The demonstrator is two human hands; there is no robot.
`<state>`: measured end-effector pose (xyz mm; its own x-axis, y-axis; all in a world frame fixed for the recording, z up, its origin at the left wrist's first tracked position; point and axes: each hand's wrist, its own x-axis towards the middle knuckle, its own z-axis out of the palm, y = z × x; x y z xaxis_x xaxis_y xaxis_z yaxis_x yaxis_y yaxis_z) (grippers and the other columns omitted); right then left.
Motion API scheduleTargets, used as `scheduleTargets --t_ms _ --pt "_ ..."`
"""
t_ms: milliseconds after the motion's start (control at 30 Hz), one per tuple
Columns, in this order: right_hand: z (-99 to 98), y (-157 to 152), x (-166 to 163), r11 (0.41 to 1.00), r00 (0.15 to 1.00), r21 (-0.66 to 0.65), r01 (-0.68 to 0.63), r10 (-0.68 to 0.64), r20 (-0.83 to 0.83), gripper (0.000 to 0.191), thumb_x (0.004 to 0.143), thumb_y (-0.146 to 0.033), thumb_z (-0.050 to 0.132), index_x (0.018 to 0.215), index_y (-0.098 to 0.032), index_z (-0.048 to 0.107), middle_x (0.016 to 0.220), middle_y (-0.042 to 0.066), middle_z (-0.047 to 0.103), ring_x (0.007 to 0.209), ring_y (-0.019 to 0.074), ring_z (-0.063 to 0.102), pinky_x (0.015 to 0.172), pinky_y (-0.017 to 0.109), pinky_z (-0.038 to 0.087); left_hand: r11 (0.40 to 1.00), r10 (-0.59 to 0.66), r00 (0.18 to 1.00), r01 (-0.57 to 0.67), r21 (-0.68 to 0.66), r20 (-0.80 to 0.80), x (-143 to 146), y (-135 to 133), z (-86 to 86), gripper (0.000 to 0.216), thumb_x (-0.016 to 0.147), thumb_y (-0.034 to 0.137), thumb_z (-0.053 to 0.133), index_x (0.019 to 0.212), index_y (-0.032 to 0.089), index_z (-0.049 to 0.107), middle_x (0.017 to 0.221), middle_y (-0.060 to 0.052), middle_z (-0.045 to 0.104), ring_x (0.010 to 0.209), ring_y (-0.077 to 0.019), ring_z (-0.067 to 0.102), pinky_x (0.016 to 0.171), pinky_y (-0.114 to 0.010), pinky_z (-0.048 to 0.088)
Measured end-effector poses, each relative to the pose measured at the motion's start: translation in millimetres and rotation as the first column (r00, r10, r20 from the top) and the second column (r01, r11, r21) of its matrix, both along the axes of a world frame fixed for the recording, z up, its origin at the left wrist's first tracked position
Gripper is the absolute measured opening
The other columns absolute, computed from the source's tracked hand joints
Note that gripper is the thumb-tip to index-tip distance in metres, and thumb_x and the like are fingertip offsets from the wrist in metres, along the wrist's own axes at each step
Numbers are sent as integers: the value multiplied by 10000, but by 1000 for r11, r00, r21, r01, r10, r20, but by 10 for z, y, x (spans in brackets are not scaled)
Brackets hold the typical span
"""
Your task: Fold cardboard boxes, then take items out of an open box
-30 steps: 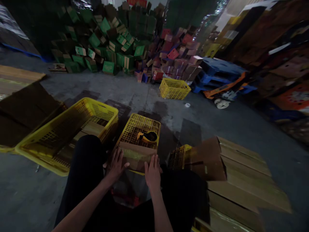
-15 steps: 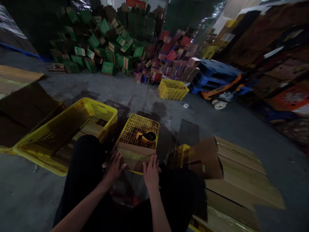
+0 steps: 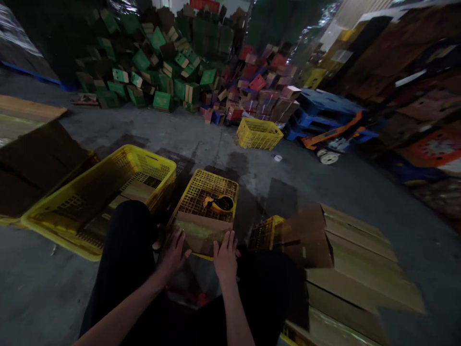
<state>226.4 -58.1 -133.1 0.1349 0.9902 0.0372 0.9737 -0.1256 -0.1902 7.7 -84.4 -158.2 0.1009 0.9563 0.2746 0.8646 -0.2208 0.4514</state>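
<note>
A folded piece of brown cardboard (image 3: 201, 233), with a shiny strip like clear tape along it, lies on the near part of a yellow crate (image 3: 207, 179) that appears upside down. My left hand (image 3: 175, 254) rests on the cardboard's left end, fingers stretched out. At the right end lies my right hand (image 3: 225, 254), its fingers also extended flat and its thumb apart. Just beyond the cardboard, on the crate's grid, sits a yellow-and-black tool (image 3: 218, 203) that looks like a tape dispenser. Neither hand touches it.
To the left stands a large yellow crate (image 3: 104, 192) with cardboard inside. Flattened cardboard (image 3: 360, 259) is stacked at the right. Farther off are another yellow crate (image 3: 259, 134), blue pallets (image 3: 324, 108), an orange pallet jack (image 3: 334, 132) and heaped green boxes (image 3: 162, 100).
My left hand has shifted slightly to the right along the cardboard. My right hand and the tool look unmoved.
</note>
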Motion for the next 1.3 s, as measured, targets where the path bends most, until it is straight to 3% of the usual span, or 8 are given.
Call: scheduleTargets --t_ms 200,333,467,733,867,1067,1167,1300 --pt "-25 -8 36 999 999 31 -27 29 -44 747 1030 -525 169 1569 -13 247 1636 218 226 1512 380 216 1114 511 389 1000 4 1000 -5 -27 -18 28 -100 -70 577 988 428 457 1496 164 381 1536 -182 434 1448 -325 384 1169 -520 351" --pt "-41 -70 48 997 998 52 -49 51 -42 719 1035 -493 190 1567 -12 249 1628 228 243 1517 362 215 1153 524 333 992 120 990 -117 -37 70 -10 -27 -55 692 1001 464 428 1574 146 209 1603 -204 313 1499 -340 279 1178 -546 330" --pt "-33 -152 -84 992 996 90 -82 86 -39 717 1038 -510 202 1562 -29 280 1614 231 276 1518 360 213 1165 555 301 991 132 978 -124 -57 164 -16 30 -38 728 1004 468 428 1600 178 128 1641 -193 228 1526 -336 203 1188 -556 316" --pt "75 -198 -660 952 949 15 -306 306 -74 638 1035 -414 349 1554 -45 311 1618 187 297 1512 323 249 1208 506 284 957 280 873 -219 -191 400 -44 168 29 534 1034 398 333 1511 169 398 1547 -153 415 1461 -276 369 1196 -496 342" --pt "125 -160 -932 900 890 -13 -437 429 -156 552 1027 -301 371 1543 -103 361 1627 130 304 1517 291 244 1222 478 275 940 335 795 -249 -232 505 -89 233 21 515 1034 430 299 1440 177 492 1489 -133 501 1431 -258 419 1202 -464 343" --pt "228 8 -1104 791 761 78 -607 606 -230 537 1018 -245 368 1547 -151 362 1606 89 373 1507 267 260 1216 459 280 908 416 651 -261 -327 635 -156 293 -91 536 1039 411 220 1345 114 545 1399 -187 583 1336 -262 531 1154 -467 405" --pt "272 132 -1139 793 770 81 -603 606 -201 520 1025 -252 377 1543 -211 376 1577 66 427 1449 273 348 1180 470 319 907 419 626 -262 -329 658 -160 313 -116 489 1030 394 262 1304 131 570 1373 -186 605 1308 -255 558 1154 -482 399" --pt "302 281 -1278 847 840 0 -532 528 -124 521 1027 -223 385 1546 -260 361 1593 69 400 1359 296 419 1078 516 398 907 421 570 -255 -335 706 -146 331 -66 514 1026 417 254 1300 125 577 1387 -180 596 1327 -251 544 1167 -464 387"
